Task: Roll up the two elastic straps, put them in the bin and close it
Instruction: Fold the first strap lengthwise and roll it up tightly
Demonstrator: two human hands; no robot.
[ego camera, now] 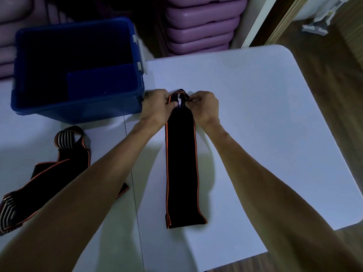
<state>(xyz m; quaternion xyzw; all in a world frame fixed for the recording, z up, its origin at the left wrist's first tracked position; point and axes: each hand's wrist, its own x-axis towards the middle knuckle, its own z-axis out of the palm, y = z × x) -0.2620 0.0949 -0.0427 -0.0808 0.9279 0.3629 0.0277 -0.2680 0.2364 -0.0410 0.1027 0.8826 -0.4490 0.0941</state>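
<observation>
A black elastic strap (181,163) with orange edges lies stretched flat down the middle of the white table (265,118). Its far end is curled over, and both hands pinch that curl: my left hand (157,107) on its left side, my right hand (205,107) on its right. A second strap (57,169) of the same kind lies loose and crumpled at the left, partly under my left forearm. The open blue bin (78,108) stands at the far left of the table, beside my left hand. I can make out nothing inside it. Its lid is not visible.
Stacked purple plastic items (202,30) sit behind the table. A seam (133,183) runs between two tabletop halves. Wooden floor (324,61) shows at the right, with a white and grey object (322,22) lying on it at the far right.
</observation>
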